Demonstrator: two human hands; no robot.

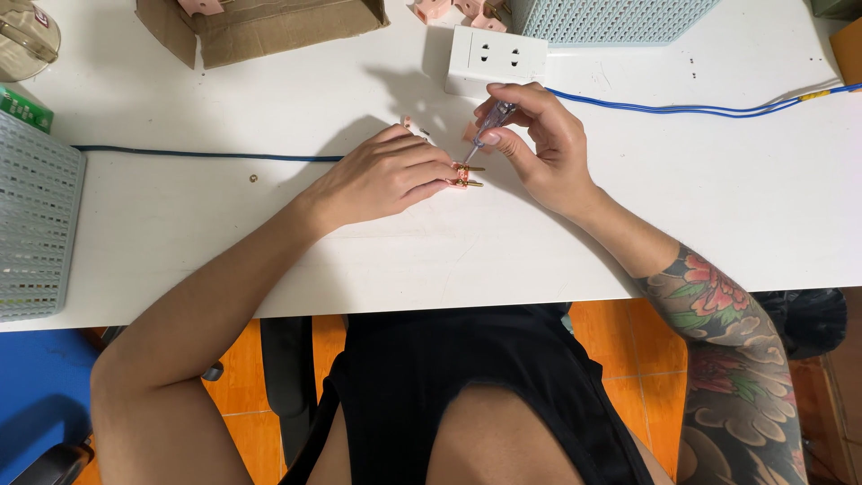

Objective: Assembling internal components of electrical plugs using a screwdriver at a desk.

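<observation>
Left hand (388, 178) curled, pinning a small brass-pronged part (466, 175); right hand (539, 139) pinched around a screwdriver (489, 127).

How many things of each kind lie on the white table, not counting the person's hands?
Mesh baskets: 2
Cardboard box: 1
White socket block: 1
Blue wires: 2
Screwdriver, in the right hand: 1
Brass-pronged part, under the left hand: 1
Loose screw: 1
Total: 9
The pink pieces at the top edge are too cut off to count.
</observation>
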